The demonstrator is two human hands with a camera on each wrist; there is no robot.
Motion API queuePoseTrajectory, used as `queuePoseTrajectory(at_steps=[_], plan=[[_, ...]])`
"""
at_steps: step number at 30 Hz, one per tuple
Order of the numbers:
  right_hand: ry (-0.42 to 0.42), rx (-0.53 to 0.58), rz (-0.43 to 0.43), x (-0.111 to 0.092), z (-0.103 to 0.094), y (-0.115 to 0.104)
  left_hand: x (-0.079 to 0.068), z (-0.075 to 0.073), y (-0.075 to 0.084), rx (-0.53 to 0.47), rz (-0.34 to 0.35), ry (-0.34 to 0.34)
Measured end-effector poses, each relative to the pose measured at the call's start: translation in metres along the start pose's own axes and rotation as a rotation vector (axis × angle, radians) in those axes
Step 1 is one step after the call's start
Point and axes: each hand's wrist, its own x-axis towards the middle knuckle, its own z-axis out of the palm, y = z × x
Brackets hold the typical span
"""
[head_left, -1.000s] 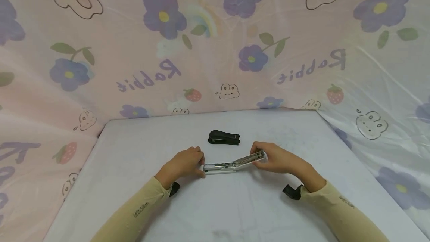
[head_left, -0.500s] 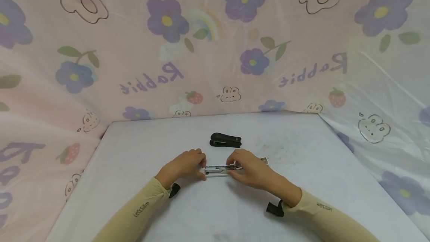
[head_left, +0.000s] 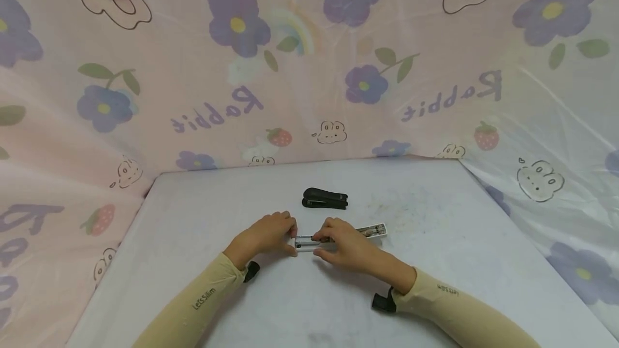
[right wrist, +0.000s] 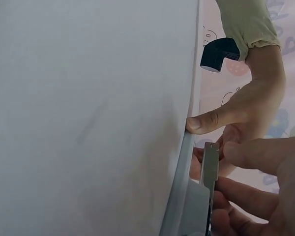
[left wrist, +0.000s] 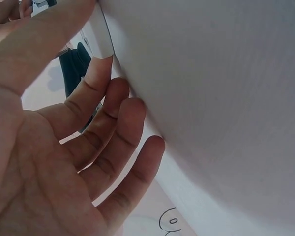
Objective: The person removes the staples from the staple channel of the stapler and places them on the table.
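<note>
A white stapler (head_left: 374, 231) lies opened out on the table, its upper arm folded back to the right. My left hand (head_left: 268, 234) pinches the left end of its base between thumb and fingers; in the left wrist view the other fingers (left wrist: 135, 123) rest near the tabletop. My right hand (head_left: 350, 246) covers the stapler's middle, its thumb on the near side and its fingers on the far side. In the right wrist view, right-hand fingers (right wrist: 250, 150) hold the stapler around its metal staple rail (right wrist: 210, 164), above the pale base (right wrist: 179, 182).
A black stapler (head_left: 325, 198) lies just behind the white one. The white-covered table (head_left: 217, 192) ends at a printed fabric backdrop (head_left: 300, 90) at the back and sides. Black wrist mounts (head_left: 384, 302) stick out at the sleeve cuffs.
My right hand has gone from the stapler's right end leftward to its middle. The raised upper arm now lies lower, stretched out to the right. My left hand has kept its place.
</note>
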Motion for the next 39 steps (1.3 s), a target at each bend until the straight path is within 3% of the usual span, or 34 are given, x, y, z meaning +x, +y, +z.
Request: queuePoseTrajectory(at_steps=[8,13,26,39], plan=[[-0.021,0.192,0.046,0.002,0.0,0.004,-0.001,0.002,0.001,0.014,0.01,0.02],[-0.024,0.227,0.069,0.005,0.0,0.006,-0.001,0.002,0.001,0.017,-0.007,0.012],[-0.048,0.179,0.057,0.025,0.0,0.015,0.0,0.002,0.001,0.016,0.016,0.013],[-0.008,0.145,0.044,0.029,0.001,0.014,-0.003,-0.003,0.006,0.014,0.01,0.013]])
